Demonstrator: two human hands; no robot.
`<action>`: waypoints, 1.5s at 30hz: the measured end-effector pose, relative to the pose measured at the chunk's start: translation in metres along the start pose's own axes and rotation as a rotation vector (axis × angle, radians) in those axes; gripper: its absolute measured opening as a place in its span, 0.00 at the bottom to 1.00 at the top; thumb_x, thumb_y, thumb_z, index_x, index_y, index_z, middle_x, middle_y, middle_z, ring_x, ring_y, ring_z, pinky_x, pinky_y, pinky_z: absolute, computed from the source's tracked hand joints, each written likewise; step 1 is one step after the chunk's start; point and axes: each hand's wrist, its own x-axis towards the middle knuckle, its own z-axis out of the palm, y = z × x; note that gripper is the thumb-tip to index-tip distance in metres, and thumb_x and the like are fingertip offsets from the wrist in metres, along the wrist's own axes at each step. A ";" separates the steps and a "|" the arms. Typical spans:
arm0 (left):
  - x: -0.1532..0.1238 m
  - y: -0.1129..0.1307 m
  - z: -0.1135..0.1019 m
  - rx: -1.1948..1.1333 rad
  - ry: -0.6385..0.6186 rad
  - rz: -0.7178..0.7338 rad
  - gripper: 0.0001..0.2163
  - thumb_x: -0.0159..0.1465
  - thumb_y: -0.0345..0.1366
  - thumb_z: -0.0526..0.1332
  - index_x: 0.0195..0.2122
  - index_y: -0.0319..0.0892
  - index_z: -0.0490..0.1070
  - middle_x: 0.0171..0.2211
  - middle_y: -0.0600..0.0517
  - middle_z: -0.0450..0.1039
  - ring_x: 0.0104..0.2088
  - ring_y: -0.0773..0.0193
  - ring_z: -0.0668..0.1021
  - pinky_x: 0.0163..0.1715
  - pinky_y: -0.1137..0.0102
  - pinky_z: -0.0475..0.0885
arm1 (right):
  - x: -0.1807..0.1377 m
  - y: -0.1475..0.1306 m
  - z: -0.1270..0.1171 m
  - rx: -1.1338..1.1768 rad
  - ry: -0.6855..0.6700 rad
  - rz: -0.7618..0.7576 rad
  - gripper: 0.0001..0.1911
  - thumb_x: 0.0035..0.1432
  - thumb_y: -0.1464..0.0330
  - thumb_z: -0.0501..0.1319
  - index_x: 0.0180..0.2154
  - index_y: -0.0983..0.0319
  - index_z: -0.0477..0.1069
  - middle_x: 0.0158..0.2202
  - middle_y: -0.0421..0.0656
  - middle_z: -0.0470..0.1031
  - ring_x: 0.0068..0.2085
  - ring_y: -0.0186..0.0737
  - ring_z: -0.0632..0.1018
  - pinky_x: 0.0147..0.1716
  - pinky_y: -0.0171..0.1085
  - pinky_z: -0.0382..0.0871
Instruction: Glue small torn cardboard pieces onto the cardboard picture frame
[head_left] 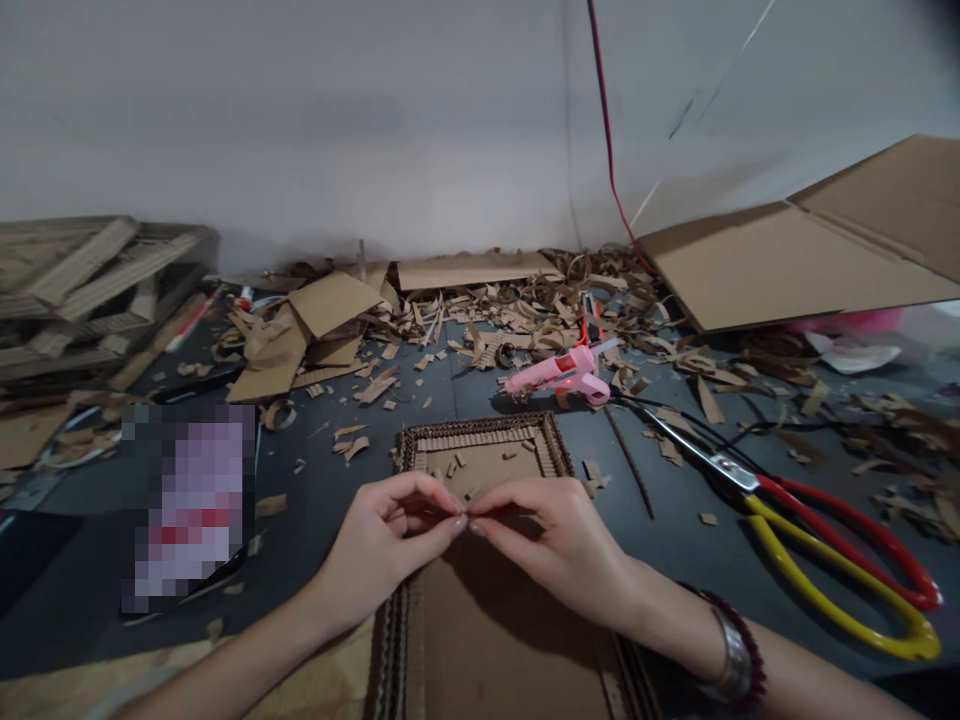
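- Left hand [390, 530] and right hand [547, 545]: grip closed on both, fingertips meeting at the centre, anything pinched too thin to make out
- Rectangular corrugated brown cardboard frame [480, 465], ridged and layered along its edges, just beyond the hands on the dark worktop [315, 530]; light and stiff but crushable, best taken by its long sides
- Flat brown cardboard panel [487, 650] with ribbed edges, beneath the hands
- Pink glue gun [559, 375], long steel scissors with red-and-yellow handles [757, 482], and curled brown cardboard offcuts [517, 320] further off
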 end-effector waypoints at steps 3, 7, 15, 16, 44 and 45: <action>-0.002 0.001 0.000 -0.024 0.008 0.013 0.04 0.48 0.27 0.64 0.22 0.38 0.68 0.24 0.53 0.76 0.27 0.69 0.77 0.29 0.79 0.73 | 0.002 0.000 0.001 0.089 -0.029 0.094 0.05 0.53 0.69 0.59 0.30 0.64 0.72 0.27 0.41 0.76 0.27 0.32 0.75 0.26 0.29 0.68; -0.004 0.001 0.000 0.003 0.026 0.061 0.05 0.48 0.26 0.64 0.21 0.38 0.67 0.25 0.53 0.76 0.27 0.69 0.78 0.29 0.79 0.73 | 0.002 0.000 0.001 0.136 -0.100 0.159 0.08 0.55 0.66 0.57 0.30 0.64 0.71 0.26 0.40 0.75 0.27 0.32 0.74 0.26 0.29 0.67; -0.005 -0.001 0.001 0.085 0.072 0.175 0.05 0.48 0.24 0.63 0.20 0.39 0.68 0.24 0.52 0.78 0.27 0.68 0.79 0.28 0.80 0.73 | 0.003 0.004 0.003 0.267 -0.105 0.231 0.07 0.54 0.66 0.58 0.29 0.64 0.70 0.26 0.41 0.74 0.28 0.34 0.74 0.29 0.32 0.68; -0.005 -0.002 0.001 0.088 0.082 0.184 0.05 0.48 0.24 0.62 0.20 0.39 0.68 0.24 0.52 0.78 0.27 0.68 0.79 0.28 0.80 0.73 | 0.003 0.005 0.004 0.305 -0.113 0.244 0.07 0.53 0.66 0.59 0.30 0.64 0.70 0.27 0.41 0.73 0.29 0.34 0.74 0.29 0.33 0.68; -0.008 -0.008 -0.001 0.343 0.105 0.564 0.08 0.50 0.20 0.62 0.24 0.41 0.69 0.25 0.54 0.77 0.27 0.68 0.79 0.30 0.77 0.73 | 0.004 -0.002 0.000 0.290 -0.247 0.228 0.13 0.59 0.65 0.51 0.26 0.64 0.66 0.22 0.38 0.66 0.26 0.31 0.66 0.27 0.32 0.59; -0.008 -0.008 -0.001 0.344 0.091 0.565 0.08 0.50 0.21 0.62 0.24 0.41 0.69 0.26 0.54 0.77 0.27 0.68 0.79 0.30 0.78 0.73 | 0.004 -0.003 -0.001 0.283 -0.254 0.226 0.13 0.59 0.65 0.51 0.26 0.64 0.65 0.22 0.38 0.65 0.26 0.31 0.66 0.27 0.32 0.59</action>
